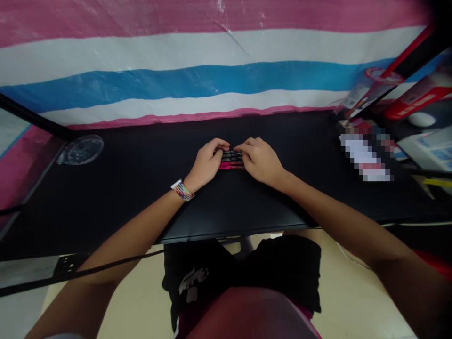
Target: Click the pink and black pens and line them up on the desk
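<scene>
Several slim pens [231, 159] lie side by side on the black desk [148, 160], a bright pink one nearest me and dark ones beyond it. Around their left ends curl the fingers and thumb of my left hand [206, 162]. My right hand [262, 161] closes on the right ends from the other side. Both hands rest low over the desk and cover the tips of the pens. A colourful woven band with a white piece [182, 189] circles my left wrist.
At the far left lies a clear round plastic lid or dish [84, 149]. To the right are a clear container with a pink lid [360, 92], a red-and-clear bottle [420, 96], a white mouse-like object [421, 119] and a box [432, 148]. A striped sheet [212, 80] hangs behind.
</scene>
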`<action>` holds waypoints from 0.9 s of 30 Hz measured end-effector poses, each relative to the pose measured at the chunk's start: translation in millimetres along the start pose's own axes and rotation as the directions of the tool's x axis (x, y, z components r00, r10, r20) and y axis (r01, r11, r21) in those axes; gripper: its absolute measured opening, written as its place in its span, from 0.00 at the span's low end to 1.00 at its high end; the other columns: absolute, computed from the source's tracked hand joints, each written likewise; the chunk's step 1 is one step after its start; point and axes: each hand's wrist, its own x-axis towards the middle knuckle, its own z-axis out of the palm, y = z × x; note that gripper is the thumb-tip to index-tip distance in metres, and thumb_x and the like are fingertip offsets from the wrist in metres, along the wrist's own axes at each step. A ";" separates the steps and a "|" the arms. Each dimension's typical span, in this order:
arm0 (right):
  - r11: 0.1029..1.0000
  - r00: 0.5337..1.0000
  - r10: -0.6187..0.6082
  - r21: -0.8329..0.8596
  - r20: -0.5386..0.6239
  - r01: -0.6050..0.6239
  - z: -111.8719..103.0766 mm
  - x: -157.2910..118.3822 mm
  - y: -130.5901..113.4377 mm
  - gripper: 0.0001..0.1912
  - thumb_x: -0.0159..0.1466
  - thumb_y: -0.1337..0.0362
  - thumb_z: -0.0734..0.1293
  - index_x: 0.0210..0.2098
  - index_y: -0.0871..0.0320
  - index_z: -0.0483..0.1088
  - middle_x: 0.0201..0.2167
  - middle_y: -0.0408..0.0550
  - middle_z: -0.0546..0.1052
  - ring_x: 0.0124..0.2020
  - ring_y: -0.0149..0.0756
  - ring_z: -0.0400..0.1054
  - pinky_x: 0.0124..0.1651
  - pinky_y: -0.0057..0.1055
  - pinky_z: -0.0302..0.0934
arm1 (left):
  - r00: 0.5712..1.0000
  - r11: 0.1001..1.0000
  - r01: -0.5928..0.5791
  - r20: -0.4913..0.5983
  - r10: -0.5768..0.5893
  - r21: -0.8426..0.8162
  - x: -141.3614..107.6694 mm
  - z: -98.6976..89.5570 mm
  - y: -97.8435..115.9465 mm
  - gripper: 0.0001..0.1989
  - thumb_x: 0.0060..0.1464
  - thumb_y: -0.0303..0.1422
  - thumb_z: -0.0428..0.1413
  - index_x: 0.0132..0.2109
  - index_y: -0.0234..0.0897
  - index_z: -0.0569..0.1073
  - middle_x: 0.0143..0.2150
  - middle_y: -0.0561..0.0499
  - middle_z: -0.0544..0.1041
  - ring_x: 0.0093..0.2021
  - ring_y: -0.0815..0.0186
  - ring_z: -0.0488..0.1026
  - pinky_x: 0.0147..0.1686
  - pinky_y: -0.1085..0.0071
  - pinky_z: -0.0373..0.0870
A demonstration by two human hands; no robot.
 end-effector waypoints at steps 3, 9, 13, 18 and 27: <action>0.998 1.000 -0.004 -0.060 0.008 0.005 -2.1 0.1 -0.8 0.23 0.73 0.74 0.58 0.56 0.61 0.82 0.50 0.59 0.83 0.49 0.54 0.72 0.51 0.46 0.62 | 1.000 1.000 -0.028 0.014 0.028 -0.007 1.7 -2.2 -1.1 0.18 0.64 0.19 0.50 0.51 0.40 0.79 0.50 0.48 0.85 0.52 0.63 0.83 0.59 0.60 0.78; 0.993 1.000 -0.017 -0.119 0.017 0.019 -6.2 0.6 -3.4 0.20 0.72 0.74 0.60 0.49 0.60 0.84 0.47 0.57 0.85 0.46 0.52 0.72 0.49 0.45 0.58 | 0.998 0.997 -0.068 0.018 0.068 0.027 1.8 -4.0 2.7 0.16 0.65 0.19 0.51 0.49 0.39 0.80 0.48 0.49 0.86 0.50 0.63 0.83 0.57 0.62 0.79; 0.993 1.000 -0.028 -0.113 0.008 0.029 -4.8 0.8 -2.7 0.19 0.71 0.74 0.61 0.48 0.60 0.84 0.45 0.58 0.84 0.45 0.52 0.72 0.49 0.46 0.58 | 0.996 0.995 -0.085 0.011 0.084 0.047 0.9 -3.5 4.5 0.16 0.64 0.18 0.51 0.48 0.39 0.80 0.47 0.49 0.86 0.50 0.63 0.83 0.57 0.62 0.79; 0.996 0.990 -0.084 -0.028 -0.111 0.081 -6.7 0.9 -1.7 0.17 0.70 0.74 0.63 0.52 0.61 0.80 0.48 0.60 0.83 0.48 0.54 0.71 0.50 0.46 0.61 | 0.996 0.991 -0.088 -0.018 0.090 0.102 1.6 -4.4 1.5 0.16 0.63 0.18 0.52 0.47 0.40 0.80 0.48 0.48 0.85 0.51 0.61 0.82 0.58 0.59 0.78; 0.878 0.878 -0.470 0.053 -0.087 0.476 -1.1 -1.1 -4.0 0.13 0.78 0.62 0.65 0.39 0.57 0.79 0.39 0.54 0.78 0.41 0.46 0.66 0.47 0.43 0.63 | 0.990 0.983 -0.131 -0.037 0.137 0.127 1.4 -7.9 6.8 0.15 0.64 0.19 0.51 0.46 0.39 0.79 0.47 0.48 0.84 0.49 0.62 0.81 0.55 0.61 0.77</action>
